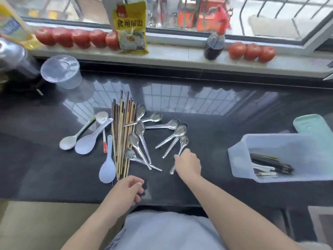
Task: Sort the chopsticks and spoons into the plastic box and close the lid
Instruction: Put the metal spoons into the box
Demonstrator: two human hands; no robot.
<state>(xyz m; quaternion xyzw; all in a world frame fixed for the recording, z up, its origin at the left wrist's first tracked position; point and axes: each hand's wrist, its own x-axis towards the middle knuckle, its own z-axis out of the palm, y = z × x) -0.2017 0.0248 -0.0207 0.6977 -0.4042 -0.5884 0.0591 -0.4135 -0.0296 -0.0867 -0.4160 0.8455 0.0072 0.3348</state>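
One shiny steel spoon (180, 152) pinched in our right hand (188, 164); left hand (128, 189) loosely curled, empty. Risk: slick handle slipping, clattering onto glossy black counter (207, 123).

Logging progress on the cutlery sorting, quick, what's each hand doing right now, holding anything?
Left hand: loosely curled over the counter edge, holding nothing.
Right hand: closed on the handle of a metal spoon lying on the counter.

Chopsticks (122, 136), spoons (163, 134) scattered; box (239, 156) seemingly open
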